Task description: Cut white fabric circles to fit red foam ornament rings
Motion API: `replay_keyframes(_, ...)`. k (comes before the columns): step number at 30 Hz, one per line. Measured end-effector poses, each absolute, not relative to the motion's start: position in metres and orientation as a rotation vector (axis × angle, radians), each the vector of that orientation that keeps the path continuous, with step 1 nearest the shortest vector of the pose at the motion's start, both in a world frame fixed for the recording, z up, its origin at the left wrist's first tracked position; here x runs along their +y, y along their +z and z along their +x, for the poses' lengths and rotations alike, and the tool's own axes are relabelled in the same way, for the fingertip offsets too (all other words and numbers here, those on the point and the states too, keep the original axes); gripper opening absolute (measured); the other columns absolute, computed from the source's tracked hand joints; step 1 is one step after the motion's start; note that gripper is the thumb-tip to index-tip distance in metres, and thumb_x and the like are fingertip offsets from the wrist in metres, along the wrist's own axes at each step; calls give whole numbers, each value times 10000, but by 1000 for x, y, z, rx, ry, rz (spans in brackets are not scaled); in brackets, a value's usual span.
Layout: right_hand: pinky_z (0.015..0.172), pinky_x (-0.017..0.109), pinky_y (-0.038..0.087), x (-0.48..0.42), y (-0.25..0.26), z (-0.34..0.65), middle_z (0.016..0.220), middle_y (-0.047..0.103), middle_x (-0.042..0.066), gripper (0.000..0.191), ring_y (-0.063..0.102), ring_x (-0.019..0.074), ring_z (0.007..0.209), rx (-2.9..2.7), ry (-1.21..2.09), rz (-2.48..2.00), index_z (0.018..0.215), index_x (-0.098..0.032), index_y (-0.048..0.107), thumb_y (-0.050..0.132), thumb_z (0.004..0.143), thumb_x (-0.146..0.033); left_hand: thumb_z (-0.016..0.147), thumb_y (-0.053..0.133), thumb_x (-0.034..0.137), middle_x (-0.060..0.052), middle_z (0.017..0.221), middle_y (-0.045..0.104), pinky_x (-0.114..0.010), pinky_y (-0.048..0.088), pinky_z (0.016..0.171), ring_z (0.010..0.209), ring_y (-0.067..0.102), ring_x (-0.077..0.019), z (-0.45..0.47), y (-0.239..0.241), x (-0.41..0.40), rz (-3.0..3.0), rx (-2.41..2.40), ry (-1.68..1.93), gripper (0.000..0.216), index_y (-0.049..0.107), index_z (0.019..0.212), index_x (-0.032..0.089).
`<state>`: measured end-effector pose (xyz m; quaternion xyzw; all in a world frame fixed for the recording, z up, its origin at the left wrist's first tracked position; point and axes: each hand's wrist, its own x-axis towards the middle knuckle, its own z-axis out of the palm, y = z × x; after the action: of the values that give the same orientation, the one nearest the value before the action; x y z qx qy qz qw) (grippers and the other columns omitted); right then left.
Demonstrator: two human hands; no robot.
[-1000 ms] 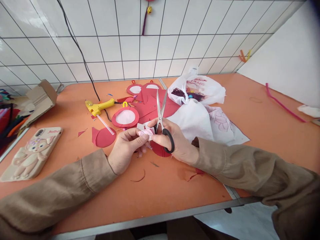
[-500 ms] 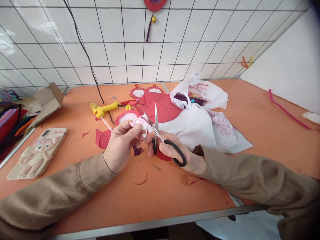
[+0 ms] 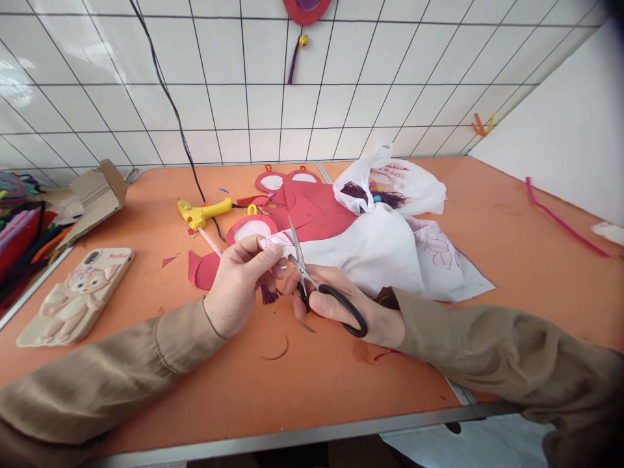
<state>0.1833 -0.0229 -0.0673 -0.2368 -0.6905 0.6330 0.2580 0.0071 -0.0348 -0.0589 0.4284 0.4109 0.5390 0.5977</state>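
My left hand [image 3: 238, 283] pinches a small white piece [image 3: 279, 239] with pink printed lines, which looks like paper or fabric. The black-handled scissors [image 3: 336, 300] are in my right hand [image 3: 363, 315], thumb and fingers in the loops. Their blades are parted at the right edge of the white piece; whether they touch it I cannot tell. Behind my hands lie red sheets [image 3: 312, 211] and a large white sheet [image 3: 375, 253] with a pink flower drawing at its right end. A purple tassel [image 3: 268, 294] shows just under my left fingers.
A yellow glue gun [image 3: 205, 212] with a black cord lies behind my left hand. A phone in a bear case [image 3: 78, 296] is at the left, near a cardboard piece [image 3: 100, 195]. At the back stands a white plastic bag [image 3: 414, 185] with purple threads. Red scraps [image 3: 169, 262] dot the orange table.
The scissor blades have turned to point more to the left and sit closer to the white piece. The view has shifted slightly; my left hand keeps its pinch.
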Motion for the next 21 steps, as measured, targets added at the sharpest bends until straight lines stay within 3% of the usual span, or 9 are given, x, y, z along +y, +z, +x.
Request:
replay_keyframes(5,496,256,374,-24,-68,184,643,453,-17,523,416,120,578,-1888,1690,-634,890,-183,470,545,800,-693,790,687,321,16,583,584,-195,399,404,439,494,-73,7,-60,-34,1016,975,1226,221,602,658,165)
replay_keyframes(21,467,248,386,-25,-68,183,624,497,-11,524,463,112,542,-1831,1678,-673,851,-165,497,583,786,-677,754,704,289,9,622,584,-192,408,423,511,524,-86,7,-60,-34,986,967,1226,190,611,646,163)
